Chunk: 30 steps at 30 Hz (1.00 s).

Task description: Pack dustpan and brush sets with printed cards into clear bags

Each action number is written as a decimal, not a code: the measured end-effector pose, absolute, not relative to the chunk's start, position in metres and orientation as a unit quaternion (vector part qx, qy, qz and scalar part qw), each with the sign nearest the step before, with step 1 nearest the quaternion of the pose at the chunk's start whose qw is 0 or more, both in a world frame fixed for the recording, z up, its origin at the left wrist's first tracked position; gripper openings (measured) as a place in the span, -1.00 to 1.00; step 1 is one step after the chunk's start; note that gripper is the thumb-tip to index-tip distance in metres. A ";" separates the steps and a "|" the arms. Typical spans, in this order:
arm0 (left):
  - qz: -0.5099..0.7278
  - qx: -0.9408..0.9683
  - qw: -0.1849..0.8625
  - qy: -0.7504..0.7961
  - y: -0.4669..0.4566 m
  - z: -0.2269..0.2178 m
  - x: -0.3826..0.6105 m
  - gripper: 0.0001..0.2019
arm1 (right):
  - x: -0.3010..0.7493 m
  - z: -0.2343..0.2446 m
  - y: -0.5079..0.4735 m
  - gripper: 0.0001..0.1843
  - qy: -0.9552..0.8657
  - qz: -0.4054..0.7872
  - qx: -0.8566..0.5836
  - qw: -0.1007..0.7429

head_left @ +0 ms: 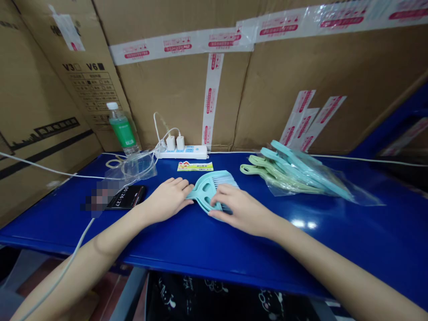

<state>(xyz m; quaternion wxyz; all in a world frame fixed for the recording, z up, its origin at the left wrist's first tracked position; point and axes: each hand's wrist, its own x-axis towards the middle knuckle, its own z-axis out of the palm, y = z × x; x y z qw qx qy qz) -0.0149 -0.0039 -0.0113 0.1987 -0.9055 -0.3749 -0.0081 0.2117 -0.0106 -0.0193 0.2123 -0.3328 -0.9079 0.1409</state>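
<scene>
A light blue hand brush and dustpan set (202, 183) lies on the blue table, its pale bristles pointing right. My left hand (169, 199) is closed around the handle at the set's left end. My right hand (242, 209) has its fingers curled over the set's near right side, gripping it by the brush head and pan edge; the fingertips are partly hidden. Just behind the set lies a yellow-green label card (195, 166). To the right, several green and light blue brush and dustpan sets (284, 165) lie in clear plastic wrapping.
At the back stands a white power strip (192, 153) with plugged-in chargers. A bottle with a green label (123, 129) stands behind a crumpled clear bag (137, 168). A phone (129, 197) showing a timer lies at left. White cables cross the left side; cardboard (174, 89) walls the back.
</scene>
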 end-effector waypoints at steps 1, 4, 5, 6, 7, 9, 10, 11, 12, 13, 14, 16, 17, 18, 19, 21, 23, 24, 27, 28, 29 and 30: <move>-0.012 -0.908 0.197 -0.370 -0.004 -0.012 -0.015 -0.70 | 0.208 -0.022 -0.012 -0.83 -0.905 0.153 -0.339 0.207; -0.021 -0.913 0.191 -0.359 -0.005 -0.012 -0.014 -0.71 | 0.204 -0.026 -0.013 -0.78 -0.895 0.184 -0.349 0.208; -0.022 -0.915 0.190 -0.356 -0.005 -0.012 -0.014 -0.71 | 0.204 -0.026 -0.012 -0.77 -0.894 0.185 -0.350 0.210; -0.023 -0.916 0.189 -0.354 -0.005 -0.013 -0.013 -0.70 | 0.204 -0.025 -0.012 -0.75 -0.893 0.180 -0.353 0.213; -0.023 -0.916 0.189 -0.353 -0.005 -0.013 -0.013 -0.70 | 0.204 -0.023 -0.012 -0.73 -0.892 0.172 -0.358 0.214; -0.025 -0.917 0.187 -0.351 -0.005 -0.012 -0.012 -0.69 | 0.204 -0.020 -0.013 -0.69 -0.892 0.156 -0.369 0.208; -0.026 -0.918 0.185 -0.350 -0.005 -0.012 -0.012 -0.68 | 0.203 -0.019 -0.014 -0.68 -0.893 0.148 -0.374 0.202; -0.028 -0.919 0.183 -0.349 -0.005 -0.012 -0.012 -0.68 | 0.203 -0.018 -0.015 -0.67 -0.894 0.142 -0.377 0.197; -0.031 -0.919 0.182 -0.348 -0.006 -0.012 -0.012 -0.68 | 0.203 -0.017 -0.016 -0.66 -0.895 0.136 -0.379 0.192; -0.033 -0.920 0.179 -0.347 -0.006 -0.011 -0.012 -0.68 | 0.203 -0.016 -0.016 -0.65 -0.895 0.133 -0.381 0.189; -0.035 -0.920 0.177 -0.347 -0.006 -0.011 -0.011 -0.68 | 0.203 -0.016 -0.017 -0.64 -0.895 0.131 -0.383 0.187; -0.038 -0.922 0.172 -0.346 -0.007 -0.010 -0.011 -0.69 | 0.203 -0.015 -0.018 -0.64 -0.894 0.131 -0.388 0.183; -0.039 -0.923 0.168 -0.345 -0.007 -0.010 -0.011 -0.69 | 0.203 -0.014 -0.019 -0.63 -0.893 0.129 -0.391 0.181; -0.038 -0.924 0.164 -0.344 -0.007 -0.009 -0.011 -0.70 | 0.203 -0.013 -0.019 -0.63 -0.892 0.126 -0.395 0.179; -0.038 -0.924 0.158 -0.345 -0.007 -0.009 -0.012 -0.71 | 0.203 -0.012 -0.020 -0.62 -0.891 0.122 -0.399 0.177; -0.034 -0.925 0.142 -0.351 -0.007 -0.008 -0.012 -0.72 | 0.202 -0.011 -0.021 -0.63 -0.890 0.108 -0.408 0.174; -0.029 -0.923 0.121 -0.363 -0.006 -0.006 -0.014 -0.73 | 0.202 -0.009 -0.023 -0.65 -0.889 0.091 -0.415 0.172; -0.028 -0.922 0.109 -0.371 -0.005 -0.006 -0.015 -0.71 | 0.203 -0.009 -0.023 -0.65 -0.890 0.082 -0.416 0.170; -0.045 -0.915 0.069 -0.394 -0.001 -0.004 -0.019 -0.61 | 0.206 -0.008 -0.022 -0.65 -0.893 0.059 -0.415 0.165; -0.060 -0.912 0.053 -0.403 0.000 -0.004 -0.020 -0.58 | 0.207 -0.008 -0.022 -0.65 -0.893 0.053 -0.414 0.165; -0.080 -0.905 0.037 -0.415 0.003 -0.004 -0.022 -0.57 | 0.210 -0.007 -0.021 -0.66 -0.893 0.047 -0.416 0.168; -0.102 -0.896 0.025 -0.430 0.006 -0.004 -0.024 -0.57 | 0.212 -0.006 -0.019 -0.67 -0.891 0.037 -0.419 0.171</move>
